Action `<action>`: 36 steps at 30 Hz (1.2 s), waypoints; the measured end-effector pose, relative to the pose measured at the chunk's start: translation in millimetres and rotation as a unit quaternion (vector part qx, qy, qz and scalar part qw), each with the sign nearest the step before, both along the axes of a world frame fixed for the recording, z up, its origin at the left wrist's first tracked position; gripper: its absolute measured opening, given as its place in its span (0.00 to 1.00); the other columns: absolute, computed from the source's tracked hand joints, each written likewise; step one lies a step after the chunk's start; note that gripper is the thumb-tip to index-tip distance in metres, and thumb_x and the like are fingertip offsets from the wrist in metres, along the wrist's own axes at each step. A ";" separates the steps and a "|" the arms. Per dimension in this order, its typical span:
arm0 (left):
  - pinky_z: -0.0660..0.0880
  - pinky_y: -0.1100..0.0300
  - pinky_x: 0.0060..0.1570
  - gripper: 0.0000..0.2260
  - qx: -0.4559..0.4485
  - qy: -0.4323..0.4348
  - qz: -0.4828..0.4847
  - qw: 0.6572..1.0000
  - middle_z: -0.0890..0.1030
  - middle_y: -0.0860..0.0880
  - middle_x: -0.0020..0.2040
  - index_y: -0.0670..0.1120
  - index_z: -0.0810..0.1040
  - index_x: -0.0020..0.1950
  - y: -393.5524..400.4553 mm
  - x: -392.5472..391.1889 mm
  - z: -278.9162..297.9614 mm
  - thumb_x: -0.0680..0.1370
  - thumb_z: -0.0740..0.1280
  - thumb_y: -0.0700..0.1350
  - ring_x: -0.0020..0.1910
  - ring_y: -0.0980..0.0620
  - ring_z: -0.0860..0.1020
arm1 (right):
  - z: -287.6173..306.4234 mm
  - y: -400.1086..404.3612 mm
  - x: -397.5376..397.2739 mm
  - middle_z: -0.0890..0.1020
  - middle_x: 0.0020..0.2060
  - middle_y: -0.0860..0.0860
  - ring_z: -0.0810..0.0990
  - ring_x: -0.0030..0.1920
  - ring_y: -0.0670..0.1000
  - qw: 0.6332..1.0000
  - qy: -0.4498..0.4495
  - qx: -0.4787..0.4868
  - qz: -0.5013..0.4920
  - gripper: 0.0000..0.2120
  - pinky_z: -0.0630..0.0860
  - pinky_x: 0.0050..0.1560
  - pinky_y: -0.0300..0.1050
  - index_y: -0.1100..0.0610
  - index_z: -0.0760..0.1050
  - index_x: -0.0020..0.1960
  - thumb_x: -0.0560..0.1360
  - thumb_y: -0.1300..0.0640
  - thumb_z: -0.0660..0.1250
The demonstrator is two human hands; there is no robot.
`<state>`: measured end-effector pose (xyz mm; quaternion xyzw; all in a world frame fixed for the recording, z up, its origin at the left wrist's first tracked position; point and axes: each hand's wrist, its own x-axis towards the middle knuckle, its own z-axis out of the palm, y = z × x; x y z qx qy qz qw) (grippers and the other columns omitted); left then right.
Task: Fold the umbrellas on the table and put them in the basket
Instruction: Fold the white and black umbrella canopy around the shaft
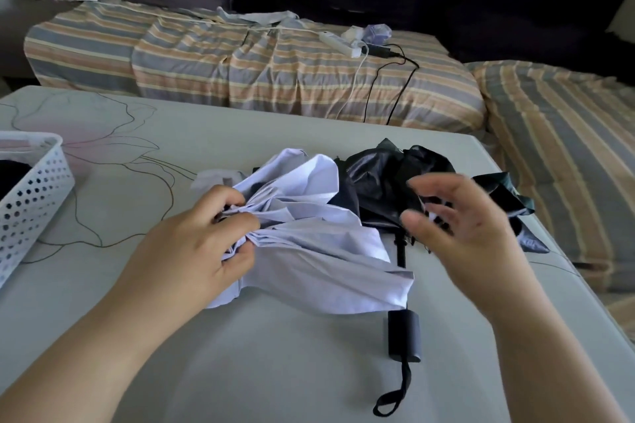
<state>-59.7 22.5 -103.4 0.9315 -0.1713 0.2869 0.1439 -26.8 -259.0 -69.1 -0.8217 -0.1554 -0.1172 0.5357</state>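
1. Your left hand [209, 233] pinches the gathered folds of the pale lilac fabric umbrella [309, 237]; your right hand [460, 223] hovers at three o'clock, fingers spread and blurred.
2. You're mid-fold: the loose panels next need wrapping.
3. The white perforated plastic basket [31, 203], at nine o'clock, is cut off; a second dark umbrella [395, 178] lies tangled behind.

left hand [206, 237] grips bunched folds of the pale lilac umbrella [309, 237] canopy on the table [240, 354]. right hand [470, 227] hovers above it, fingers spread and loosely curved, holding nothing, blurred. black handle [404, 335] with wrist loop points toward camera. dark umbrella [395, 175] crumpled behind, touching. white perforated basket [31, 203] at far left, something black inside
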 end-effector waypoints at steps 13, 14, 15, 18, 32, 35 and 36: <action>0.65 0.62 0.25 0.12 -0.014 0.003 0.029 0.999 0.71 0.51 0.50 0.46 0.80 0.42 8.4 -0.5 5.8 0.70 0.58 0.48 0.25 0.50 0.69 | -26.5 42.2 -11.4 0.74 0.47 0.32 0.63 0.58 0.33 0.968 -0.039 -0.241 0.050 0.12 0.54 0.59 0.27 0.43 0.74 0.50 0.70 0.55 0.71; 0.64 0.62 0.25 0.13 -0.017 0.005 0.033 0.999 0.71 0.52 0.50 0.46 0.80 0.42 8.9 -0.2 6.0 0.70 0.58 0.48 0.25 0.49 0.69 | -26.5 43.1 -10.8 0.75 0.46 0.33 0.63 0.57 0.33 0.965 -0.063 -0.249 0.047 0.11 0.52 0.58 0.25 0.41 0.73 0.49 0.69 0.54 0.70; 0.64 0.62 0.26 0.13 -0.020 0.006 0.037 0.999 0.71 0.52 0.50 0.46 0.80 0.43 9.5 -0.1 5.9 0.70 0.57 0.48 0.26 0.49 0.69 | -27.5 44.3 -10.3 0.75 0.45 0.34 0.64 0.57 0.34 0.961 -0.081 -0.260 0.046 0.11 0.51 0.58 0.26 0.41 0.73 0.48 0.68 0.52 0.70; 0.64 0.62 0.26 0.14 -0.028 0.012 0.046 0.998 0.71 0.52 0.50 0.46 0.81 0.44 10.6 -0.8 6.7 0.70 0.57 0.49 0.26 0.49 0.67 | -31.8 46.5 -11.6 0.72 0.48 0.36 0.65 0.56 0.39 0.954 -0.107 -0.274 0.062 0.12 0.54 0.62 0.33 0.40 0.75 0.50 0.69 0.52 0.69; 0.65 0.64 0.27 0.06 -0.033 0.005 0.012 0.999 0.72 0.52 0.52 0.53 0.72 0.46 23.3 -2.9 2.0 0.71 0.59 0.50 0.32 0.51 0.66 | -17.6 9.7 -2.4 0.74 0.30 0.45 0.71 0.36 0.41 0.947 -0.046 -0.315 0.028 0.13 0.66 0.36 0.31 0.56 0.74 0.33 0.72 0.52 0.72; 0.66 0.63 0.27 0.07 -0.047 0.007 0.022 0.999 0.72 0.51 0.51 0.53 0.72 0.46 26.3 -2.7 3.3 0.71 0.59 0.49 0.34 0.51 0.66 | -6.5 12.7 -12.0 0.75 0.27 0.46 0.73 0.34 0.43 0.971 -0.002 -0.241 -0.007 0.14 0.68 0.34 0.32 0.44 0.71 0.36 0.69 0.58 0.75; 0.66 0.63 0.27 0.06 -0.046 0.006 0.018 0.999 0.72 0.51 0.51 0.52 0.72 0.46 26.7 -3.0 3.7 0.72 0.59 0.49 0.34 0.51 0.67 | -3.4 12.6 -12.5 0.77 0.28 0.47 0.75 0.35 0.45 0.974 0.014 -0.226 -0.016 0.17 0.69 0.35 0.32 0.39 0.69 0.38 0.69 0.57 0.74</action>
